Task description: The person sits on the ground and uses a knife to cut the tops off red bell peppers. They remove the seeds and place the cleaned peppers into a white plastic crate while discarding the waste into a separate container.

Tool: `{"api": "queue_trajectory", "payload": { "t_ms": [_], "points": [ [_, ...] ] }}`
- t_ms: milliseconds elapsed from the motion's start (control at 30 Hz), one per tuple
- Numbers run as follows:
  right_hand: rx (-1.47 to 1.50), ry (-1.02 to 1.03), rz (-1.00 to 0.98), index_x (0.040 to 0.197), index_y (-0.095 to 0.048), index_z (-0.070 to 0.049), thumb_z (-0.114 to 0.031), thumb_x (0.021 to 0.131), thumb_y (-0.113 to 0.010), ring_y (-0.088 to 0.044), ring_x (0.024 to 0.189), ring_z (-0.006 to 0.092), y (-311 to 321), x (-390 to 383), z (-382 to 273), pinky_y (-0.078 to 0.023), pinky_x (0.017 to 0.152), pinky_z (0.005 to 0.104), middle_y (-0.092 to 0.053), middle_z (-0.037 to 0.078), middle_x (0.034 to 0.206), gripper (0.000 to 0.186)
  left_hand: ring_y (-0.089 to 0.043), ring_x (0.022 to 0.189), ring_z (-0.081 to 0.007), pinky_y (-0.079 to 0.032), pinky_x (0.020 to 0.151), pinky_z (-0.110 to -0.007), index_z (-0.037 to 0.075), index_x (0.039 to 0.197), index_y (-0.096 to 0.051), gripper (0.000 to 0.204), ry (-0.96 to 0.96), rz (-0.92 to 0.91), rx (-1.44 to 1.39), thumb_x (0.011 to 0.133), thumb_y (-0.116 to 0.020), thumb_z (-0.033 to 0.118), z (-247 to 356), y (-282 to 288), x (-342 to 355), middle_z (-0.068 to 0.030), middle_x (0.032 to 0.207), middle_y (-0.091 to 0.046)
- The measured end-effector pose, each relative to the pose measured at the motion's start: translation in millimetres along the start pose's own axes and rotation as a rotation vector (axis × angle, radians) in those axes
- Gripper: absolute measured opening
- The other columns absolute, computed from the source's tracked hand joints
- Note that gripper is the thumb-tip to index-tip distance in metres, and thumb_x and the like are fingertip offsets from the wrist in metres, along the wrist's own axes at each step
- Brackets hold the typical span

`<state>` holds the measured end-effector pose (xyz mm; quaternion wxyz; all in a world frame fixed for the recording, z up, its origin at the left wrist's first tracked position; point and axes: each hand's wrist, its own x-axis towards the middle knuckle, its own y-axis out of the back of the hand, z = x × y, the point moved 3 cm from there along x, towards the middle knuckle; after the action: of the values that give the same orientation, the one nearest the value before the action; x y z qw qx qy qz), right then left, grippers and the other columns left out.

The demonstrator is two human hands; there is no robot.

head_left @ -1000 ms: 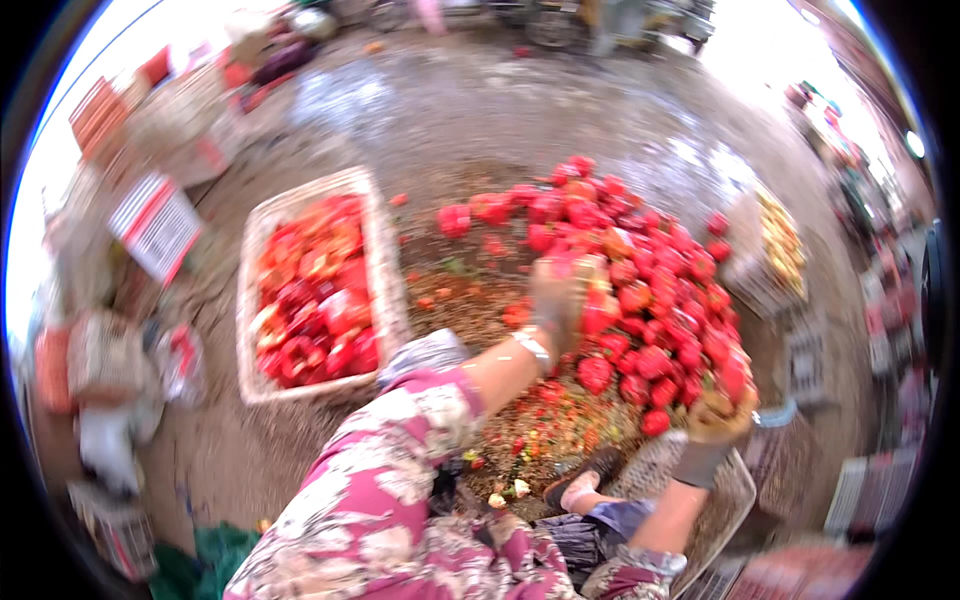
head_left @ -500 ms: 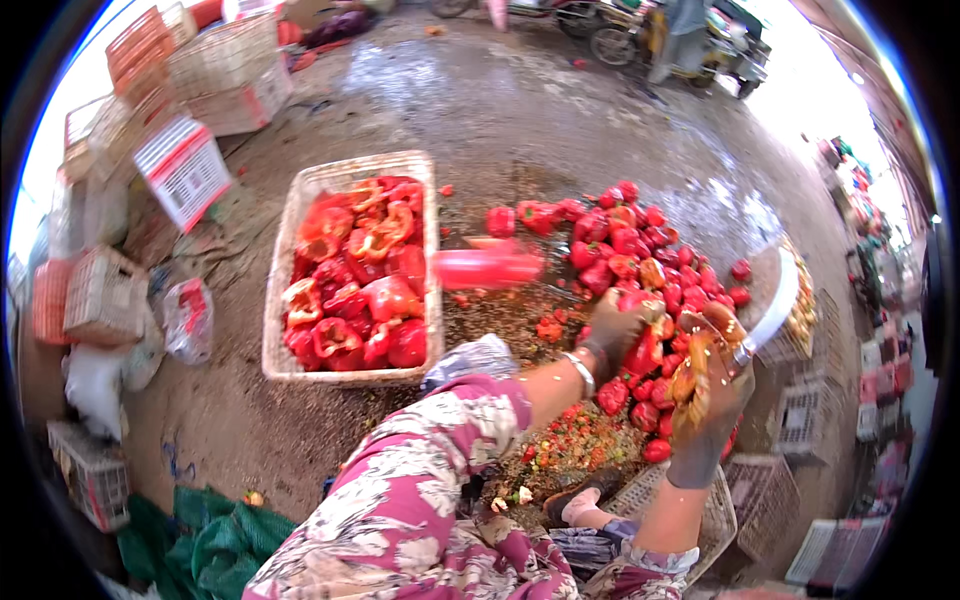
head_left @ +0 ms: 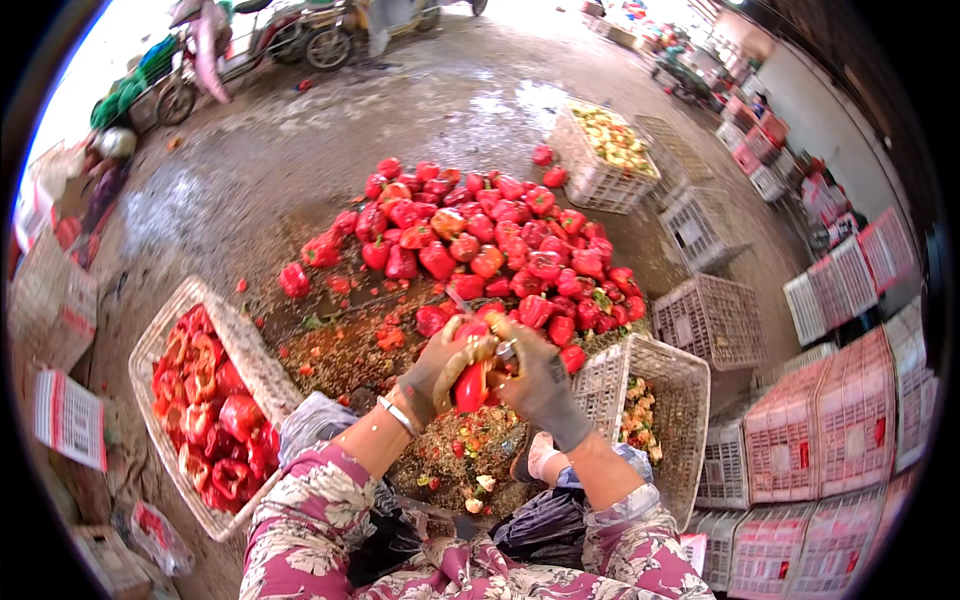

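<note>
1. Your hands meet right in front of you: the left hand [head_left: 437, 368] is wrapped around a red bell pepper [head_left: 470, 384], and the right hand [head_left: 535, 378] is closed against the pepper's top. A thin blade [head_left: 459, 300] sticks up behind your hands; which hand grips its handle is hidden.
2. That pepper hangs upright between your two hands, low in the middle of the view, above a heap of seeds and trimmings [head_left: 462, 450] on the ground.
3. Just beyond your hands lies the big pile of whole red peppers [head_left: 470, 240], spread over the wet concrete floor [head_left: 250, 160].
4. To your left sits a long wicker basket [head_left: 252, 360] filled with cut red peppers.
5. To your right, touching your right forearm's side, a white plastic crate [head_left: 610, 375] holds pale scraps and cores.
6. Further right, empty white crates [head_left: 715, 320] stand near the pile, and one crate of yellowish produce [head_left: 605, 150] sits at the pile's far edge.
7. Stacks of red-and-white crates [head_left: 840, 420] line the right rim.
8. Up at the far left, a motorbike [head_left: 250, 45] is parked; cardboard boxes [head_left: 50, 300] sit along the left rim.
9. Your floral sleeves [head_left: 310, 510] come in from the lower edge.
</note>
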<state>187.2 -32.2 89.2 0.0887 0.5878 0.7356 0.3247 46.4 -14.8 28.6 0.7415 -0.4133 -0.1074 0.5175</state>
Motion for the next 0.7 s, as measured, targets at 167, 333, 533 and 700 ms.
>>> {"api": "queue_trajectory", "payload": {
  "t_ms": [167,333,533,700],
  "points": [
    [0.009,0.101,0.124,0.123,-0.057,-0.003,-0.017,0.072,-0.079,-0.068,0.088,0.0341,-0.1,-17.0,39.7,-0.055,0.076,0.0389,-0.066,0.018,0.098,0.057,-0.068,0.080,-0.0207,-0.060,0.064,-0.033,0.008,0.122,-0.045,0.039,0.008,-0.108,0.366,0.089,-0.067,0.008,-22.8,3.4,6.6,-0.0093,0.102,-0.062],
    [0.061,-0.195,0.095,0.113,-0.063,-0.001,-0.026,0.069,-0.085,-0.055,0.065,0.0125,19.4,-23.6,56.7,-0.047,0.057,0.0295,-0.055,0.005,0.075,0.055,-0.067,0.086,-0.0298,-0.059,0.070,-0.040,0.004,0.124,-0.046,0.046,0.185,-0.059,0.045,0.084,-0.067,0.000,-24.1,-7.1,5.7,-0.0146,0.107,-0.062],
    [0.593,-0.491,0.016,0.115,-0.065,-0.002,-0.010,0.078,-0.078,-0.054,0.070,0.0036,35.5,-25.1,63.4,-0.046,0.060,0.0222,-0.062,-0.002,0.082,0.040,-0.053,0.101,-0.0450,-0.045,0.086,-0.052,0.004,0.105,-0.056,0.034,-0.810,-0.637,1.277,0.077,-0.066,0.019,-2.3,-26.3,4.8,-0.0181,0.101,-0.061],
    [0.315,-0.299,-0.059,0.122,-0.060,-0.002,-0.013,0.077,-0.079,-0.063,0.081,0.0117,33.4,-25.0,51.6,-0.052,0.072,0.0275,-0.068,0.006,0.092,0.050,-0.052,0.108,-0.0447,-0.043,0.093,-0.052,0.006,0.101,-0.059,0.027,-0.709,-0.582,1.369,0.078,-0.066,0.017,-10.7,-7.4,9.9,-0.0139,0.102,-0.062]
  ]
}}
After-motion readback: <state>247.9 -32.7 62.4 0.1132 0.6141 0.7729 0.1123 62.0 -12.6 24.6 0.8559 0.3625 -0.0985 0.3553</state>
